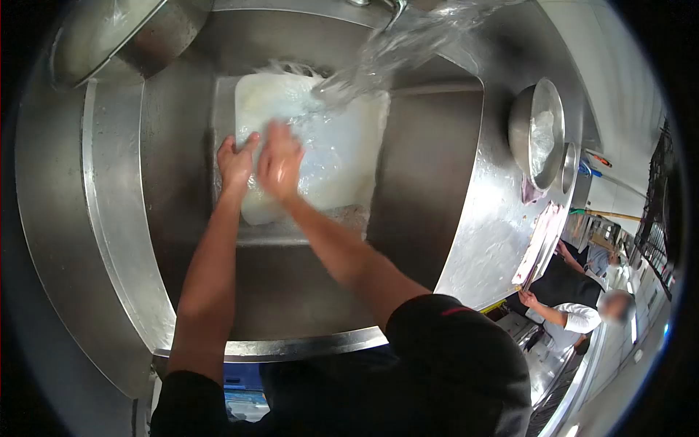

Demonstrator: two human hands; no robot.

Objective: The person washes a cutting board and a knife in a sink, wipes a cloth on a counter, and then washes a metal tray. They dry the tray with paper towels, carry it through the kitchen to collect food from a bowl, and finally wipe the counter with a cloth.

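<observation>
So the person is at a big steel sink with a white board lying flat in the bottom of it, right under the water stream from the tap at the top edge. The left hand looks curled over the board's left edge, pinning it. The right hand is spread open, palm down on the wet surface, holding nothing and blurry enough that it reads as rubbing. My guess is this is the scrub-and-rinse stage, with water splashing over the far half of the board.

Any lift or flip from here would need a proper two-hand grip, since the board is soaked and probably slippery. The sink walls sit close around it too.

On the right, the worktop is wet and carries a metal bowl with something pale in it, plus a stack of flat trays near the edge. Another round pan sits at the top left corner. A co-worker in a white sleeve stands past the trays, well apart from the sink. Nothing lies between the hands and the board.
</observation>
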